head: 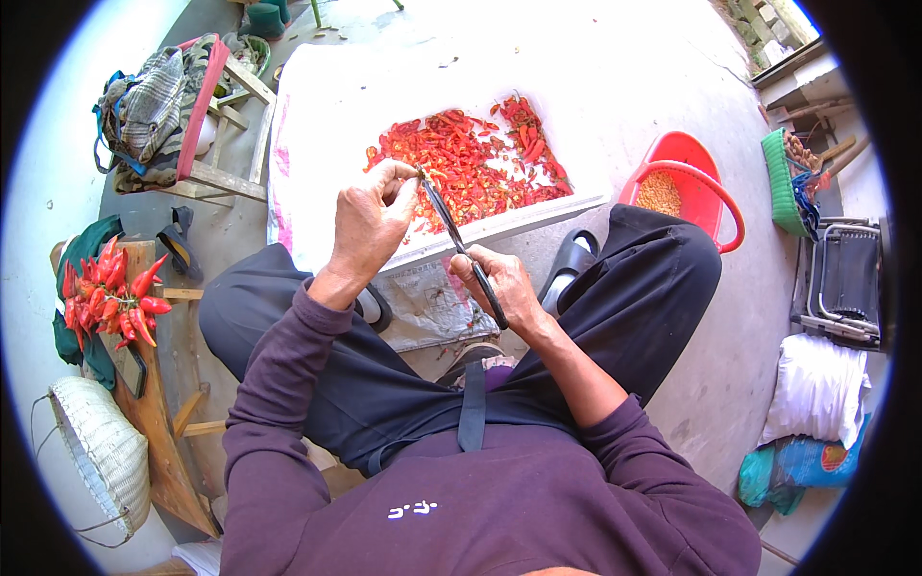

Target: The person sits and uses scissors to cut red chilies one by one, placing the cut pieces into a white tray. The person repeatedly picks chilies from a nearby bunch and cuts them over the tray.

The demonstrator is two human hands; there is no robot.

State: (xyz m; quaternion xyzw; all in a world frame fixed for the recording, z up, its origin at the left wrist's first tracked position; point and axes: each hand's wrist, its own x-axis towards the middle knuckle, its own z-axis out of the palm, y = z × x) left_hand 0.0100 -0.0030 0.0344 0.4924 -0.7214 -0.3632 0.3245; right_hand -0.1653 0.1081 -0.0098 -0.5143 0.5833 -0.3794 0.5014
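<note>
My left hand (374, 219) is raised over the near left corner of a white foam box (522, 214). Its thumb and forefinger pinch a small greenish-brown bit (422, 173), apparently a pepper stem, against the tip of a long dark tool. In my right hand (497, 281) is that tool, a pair of dark scissors (446, 209) seen edge-on, handles toward me and blades pointing up-left. Whether the blades are apart cannot be made out. Cut red chili peppers (461, 165) are spread in the box, with several whole ones at its far right.
To the left, a bunch of red chilies (115, 295) lies on a wooden bench (144, 425) beside a phone (130, 371) and a woven basket (108, 439). A red basket (691, 158) with yellow kernels stands right of the box. A wooden chair (230, 191) holds clothing.
</note>
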